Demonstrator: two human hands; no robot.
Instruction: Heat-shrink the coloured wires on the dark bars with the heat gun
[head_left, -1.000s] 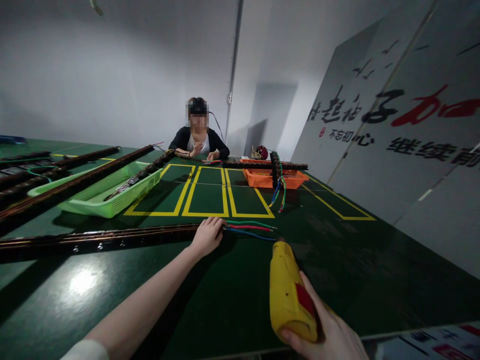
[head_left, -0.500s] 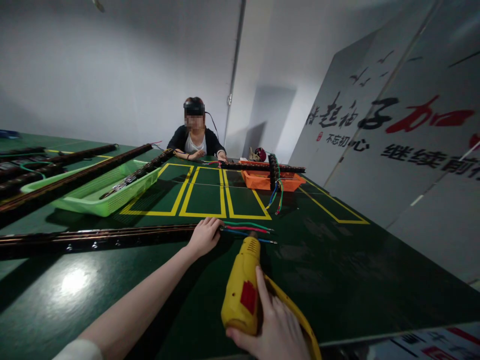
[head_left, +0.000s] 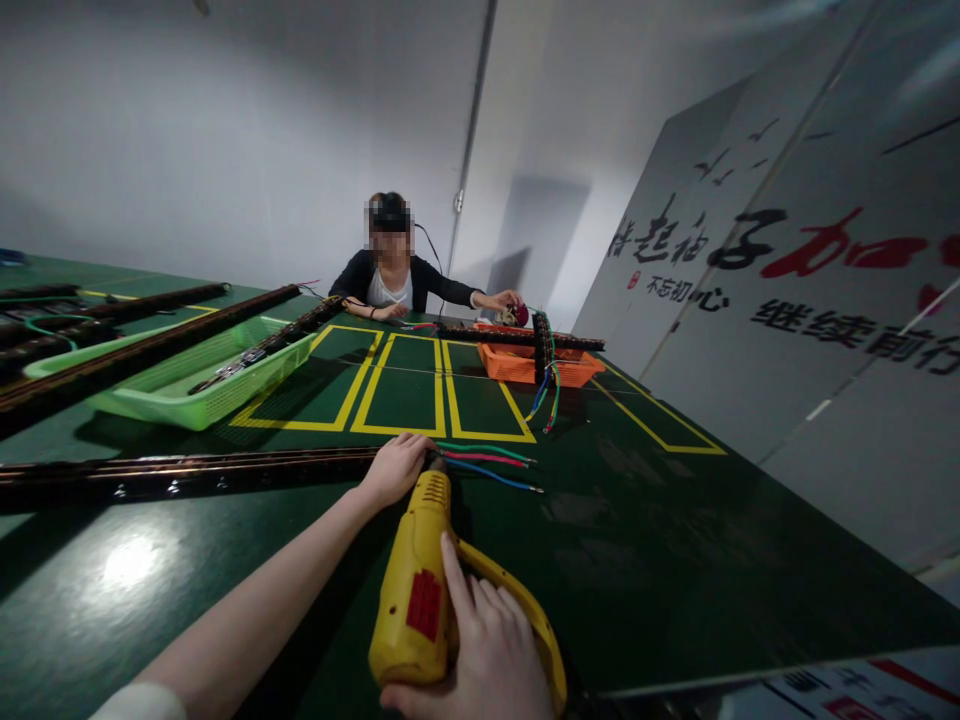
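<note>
At the left, on a dark green bench [head_left: 675, 570], a light green plastic basket [head_left: 217, 402] has a long black-and-copper bar [head_left: 187, 345] lying across it. Nearer, a long, glossy black bundle with copper-coloured strips [head_left: 225, 470] runs in from the left edge to the left grip [head_left: 396, 468], which is closed over its right end, fingers curled across the top. Beyond, a person in a dark top [head_left: 390, 285] sits at the far side, one arm stretched rightward. The yellow heat gun with a red patch [head_left: 412, 590] points away, its dark nozzle just beside the left fingers and close to where the wires emerge. The right grip [head_left: 495, 640] is wrapped around the gun. Green [head_left: 487, 449], red [head_left: 487, 457] and blue wires [head_left: 487, 474] extend rightward from the left grip. Farther right, an orange plastic basket [head_left: 574, 373] sits beneath two crossed dark bars [head_left: 541, 350].
</note>
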